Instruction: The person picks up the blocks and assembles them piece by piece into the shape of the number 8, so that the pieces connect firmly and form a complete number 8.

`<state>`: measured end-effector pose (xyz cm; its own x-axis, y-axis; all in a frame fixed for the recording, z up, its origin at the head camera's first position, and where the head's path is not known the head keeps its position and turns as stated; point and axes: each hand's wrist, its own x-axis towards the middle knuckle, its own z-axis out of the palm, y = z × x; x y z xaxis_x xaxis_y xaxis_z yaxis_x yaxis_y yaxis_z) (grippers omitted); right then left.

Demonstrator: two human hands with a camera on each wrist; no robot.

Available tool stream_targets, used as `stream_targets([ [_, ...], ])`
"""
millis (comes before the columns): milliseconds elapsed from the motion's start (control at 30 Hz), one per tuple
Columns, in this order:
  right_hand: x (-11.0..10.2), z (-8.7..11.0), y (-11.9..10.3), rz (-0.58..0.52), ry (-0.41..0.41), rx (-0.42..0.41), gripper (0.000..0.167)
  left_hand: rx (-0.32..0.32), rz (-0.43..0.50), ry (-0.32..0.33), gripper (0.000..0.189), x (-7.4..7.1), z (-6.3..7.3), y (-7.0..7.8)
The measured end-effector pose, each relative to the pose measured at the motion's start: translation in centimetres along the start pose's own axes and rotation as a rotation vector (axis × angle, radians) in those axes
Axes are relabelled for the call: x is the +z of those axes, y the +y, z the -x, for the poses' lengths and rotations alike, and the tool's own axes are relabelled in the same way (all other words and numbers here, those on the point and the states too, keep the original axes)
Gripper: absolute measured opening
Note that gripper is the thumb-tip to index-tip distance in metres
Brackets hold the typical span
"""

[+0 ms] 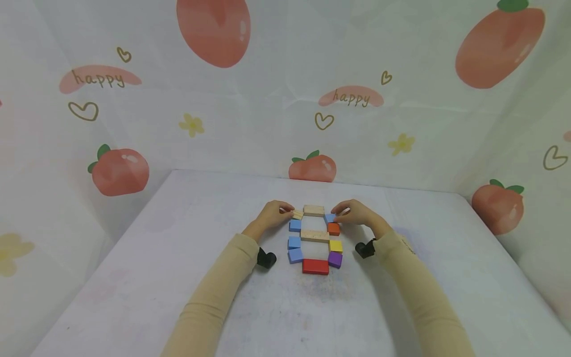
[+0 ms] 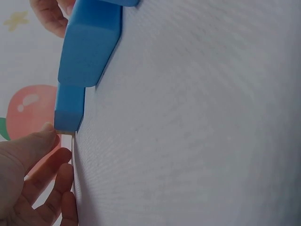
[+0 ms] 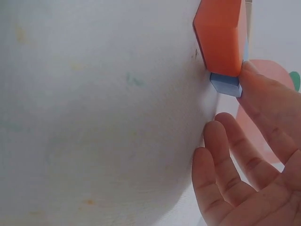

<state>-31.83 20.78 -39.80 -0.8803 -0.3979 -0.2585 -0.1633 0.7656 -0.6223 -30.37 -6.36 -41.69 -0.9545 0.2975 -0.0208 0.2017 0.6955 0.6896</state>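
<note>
Small blocks lie flat in a ladder-like outline. My left hand (image 1: 277, 213) pinches a plain wooden block (image 1: 297, 214) at the far left corner, mostly hidden behind a blue block (image 2: 69, 110) in the left wrist view. On the far right corner, my right hand (image 1: 355, 213) pinches a light blue block (image 1: 329, 218), its thumb against the side and the other fingers loosely bent. An orange-red block (image 3: 222, 40) sits just nearer than that one. Between the two hands lies a longer wooden block (image 1: 314, 210) as the far crosspiece.
Another wooden block (image 1: 314, 236) crosses the middle, and a red block (image 1: 315, 267) closes the near end. Blue blocks (image 1: 295, 256) line the left side; a yellow block (image 1: 335, 246) and a purple block (image 1: 335, 260) stand on the right. Behind the white table (image 1: 285, 317) hangs a printed cloth (image 1: 267, 99).
</note>
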Motion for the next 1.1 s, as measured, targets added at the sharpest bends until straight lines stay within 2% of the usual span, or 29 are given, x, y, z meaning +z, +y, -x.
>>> stream_targets([
  [833, 0.0, 0.4, -0.2, -0.015, -0.003, -0.003, 0.035, -0.004, 0.014, 0.004, 0.026, 0.1, 0.0, 0.0],
  [933, -0.1, 0.5, 0.0, -0.032, -0.008, -0.033, 0.037, -0.003, 0.021, -0.004, 0.026, 0.1, 0.0, 0.0],
  [1000, -0.2, 0.2, 0.8, -0.039, -0.008, -0.085, 0.039, 0.005, 0.023, -0.01, 0.027, 0.0, 0.0, -0.1],
  [1100, -0.3, 0.2, 0.8, -0.022, 0.006, -0.097, 0.039, 0.012, 0.032, -0.023, 0.029, -0.2, -0.1, -0.4],
])
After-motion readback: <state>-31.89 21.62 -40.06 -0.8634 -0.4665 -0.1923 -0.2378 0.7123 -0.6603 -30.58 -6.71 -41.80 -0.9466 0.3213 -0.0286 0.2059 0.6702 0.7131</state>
